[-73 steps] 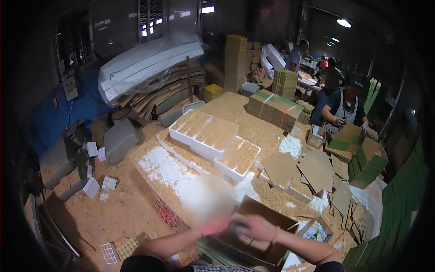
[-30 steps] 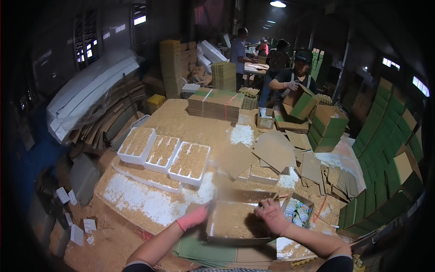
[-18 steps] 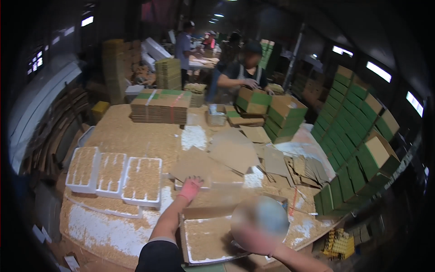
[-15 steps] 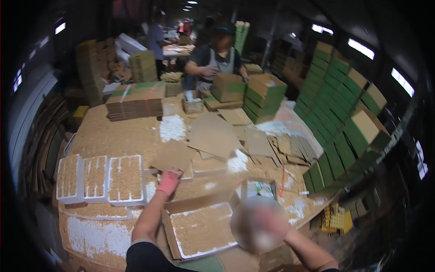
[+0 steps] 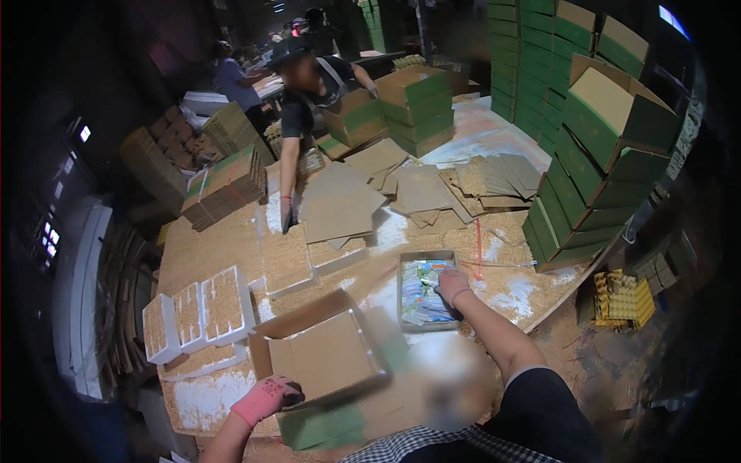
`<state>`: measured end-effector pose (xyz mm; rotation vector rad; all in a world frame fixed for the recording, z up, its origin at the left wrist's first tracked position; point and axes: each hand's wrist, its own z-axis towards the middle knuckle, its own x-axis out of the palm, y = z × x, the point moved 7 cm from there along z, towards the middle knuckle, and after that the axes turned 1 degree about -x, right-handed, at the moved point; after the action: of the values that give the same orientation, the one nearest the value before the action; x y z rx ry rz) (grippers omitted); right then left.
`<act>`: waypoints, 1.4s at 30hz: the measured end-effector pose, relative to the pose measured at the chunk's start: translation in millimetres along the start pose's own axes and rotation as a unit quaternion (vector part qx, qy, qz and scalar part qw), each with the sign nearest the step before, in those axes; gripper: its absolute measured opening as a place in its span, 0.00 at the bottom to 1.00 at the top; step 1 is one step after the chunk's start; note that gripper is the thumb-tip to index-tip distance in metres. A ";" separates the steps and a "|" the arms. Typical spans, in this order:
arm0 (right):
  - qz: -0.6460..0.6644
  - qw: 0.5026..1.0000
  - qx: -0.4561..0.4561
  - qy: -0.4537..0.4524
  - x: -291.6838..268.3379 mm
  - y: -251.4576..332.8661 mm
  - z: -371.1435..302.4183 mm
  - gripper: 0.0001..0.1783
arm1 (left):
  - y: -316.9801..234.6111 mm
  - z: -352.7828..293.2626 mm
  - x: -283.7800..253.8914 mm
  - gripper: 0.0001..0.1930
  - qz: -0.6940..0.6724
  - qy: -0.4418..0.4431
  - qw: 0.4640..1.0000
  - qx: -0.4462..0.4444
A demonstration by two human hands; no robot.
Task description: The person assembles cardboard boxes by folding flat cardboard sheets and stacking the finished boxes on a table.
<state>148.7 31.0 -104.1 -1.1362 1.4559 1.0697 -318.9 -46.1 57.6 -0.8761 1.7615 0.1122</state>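
An open cardboard box (image 5: 262,351) with green flaps stands in front of me, and a flat cardboard sheet (image 5: 320,356) lies inside it. My left hand (image 5: 264,400), in a pink glove with dark fingertips, curls over the box's near left edge. Farther right, my right hand (image 5: 454,285), gloved too, reaches into a small carton (image 5: 400,309) of colourful flat packets (image 5: 423,295). Its fingers are bent down onto the packets; whether one is pinched between them is hidden. A round blurred patch covers the spot below the carton.
White foam trays (image 5: 224,309) filled with tan grain-like material stand left. Loose cardboard sheets (image 5: 340,204) lie beyond the box. Across the table, a co-worker's gloved hand (image 5: 288,216) reaches down. Green boxes (image 5: 575,185) are stacked at right; yellow egg trays (image 5: 624,299) sit below the table edge.
The cardboard sheet has gone from the table into the box. My left hand moved to the box's near edge, my right into the carton. The co-worker now leans over the table. The view turned.
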 end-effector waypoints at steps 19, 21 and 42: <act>0.272 0.900 -0.279 -0.195 -192.5 213.6 -114.2 0.20 | 85.1 -62.1 -43.2 0.21 -0.381 -0.460 0.787 -0.156; 0.468 0.873 -0.113 -0.085 -161.0 181.2 -91.8 0.26 | 138.8 -66.8 64.7 0.28 -0.651 -0.373 0.642 -0.160; 0.109 0.613 0.114 -0.774 -442.9 -222.4 -301.4 0.24 | -219.6 251.4 -210.9 0.27 -0.794 -0.054 0.535 0.285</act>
<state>360.4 -243.7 360.9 0.3781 0.2019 1.3364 36.2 21.7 216.4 -1.5363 0.2158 -1.4779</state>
